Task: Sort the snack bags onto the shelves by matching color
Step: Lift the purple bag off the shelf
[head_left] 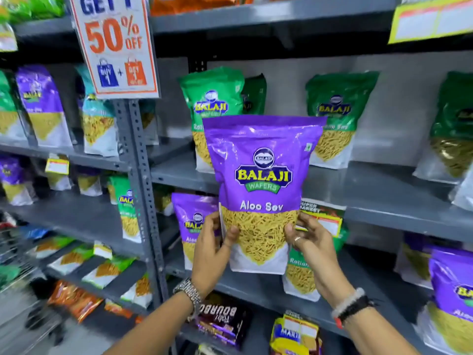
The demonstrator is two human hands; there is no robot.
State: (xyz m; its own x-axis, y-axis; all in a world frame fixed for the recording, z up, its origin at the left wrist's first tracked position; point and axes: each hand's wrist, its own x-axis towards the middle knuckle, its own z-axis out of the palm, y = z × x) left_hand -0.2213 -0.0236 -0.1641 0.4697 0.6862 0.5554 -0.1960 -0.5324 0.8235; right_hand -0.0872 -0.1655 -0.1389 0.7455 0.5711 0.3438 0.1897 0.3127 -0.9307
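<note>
Because both hands pinch its lower edges, the purple bag (261, 185) hangs upright at frame centre — left hand (213, 248) and right hand (311, 243) fingers clamped on it, label readable — likely for colour-matching against the purple bag on the shelf (193, 221) just behind.

Held bag (261, 175): upright in front of the shelves, left hand (212, 249) at its lower left edge, right hand (311, 242) at its lower right.
Middle shelf (371, 185): bags stand behind the held bag.
Sign (115, 44): hangs at upper left, above the post (139, 160).
</note>
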